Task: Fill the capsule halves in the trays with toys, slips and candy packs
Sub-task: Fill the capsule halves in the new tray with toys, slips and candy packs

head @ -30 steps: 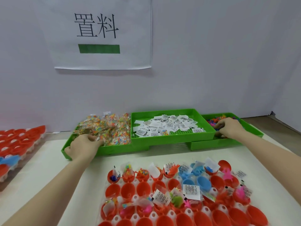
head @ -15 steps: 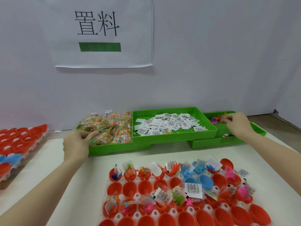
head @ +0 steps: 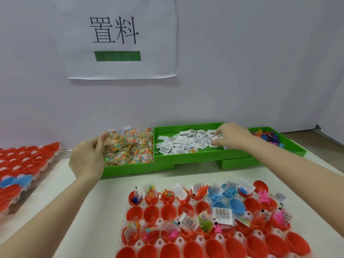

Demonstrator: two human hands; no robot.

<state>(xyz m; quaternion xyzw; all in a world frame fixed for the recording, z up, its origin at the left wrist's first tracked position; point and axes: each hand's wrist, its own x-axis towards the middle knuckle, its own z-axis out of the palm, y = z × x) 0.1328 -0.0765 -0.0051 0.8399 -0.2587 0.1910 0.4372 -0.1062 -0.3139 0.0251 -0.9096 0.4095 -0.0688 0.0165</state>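
A clear tray [head: 179,241] of red capsule halves [head: 151,213] lies in front of me; several halves hold toys, slips or candy packs, and two are blue. Behind it stand three green trays. Candy packs [head: 130,146] fill the left tray [head: 130,169], and my left hand [head: 88,159] hovers at its left end, blurred, fingers stretched toward the packs. White slips [head: 182,144] lie in the middle tray [head: 195,159]. My right hand [head: 233,135] reaches over it, fingertips touching the slips, thumb and forefinger apart. Coloured toys [head: 266,135] lie in the right tray [head: 297,151].
Another tray of red capsule halves [head: 24,164] with a few blue ones sits at the left table edge. A grey wall with a paper sign [head: 119,38] stands right behind the green trays. White table shows between the trays.
My right hand left the toy tray and moved left onto the slips. My left hand rose from the front left of the candy tray to the side of the pack pile.
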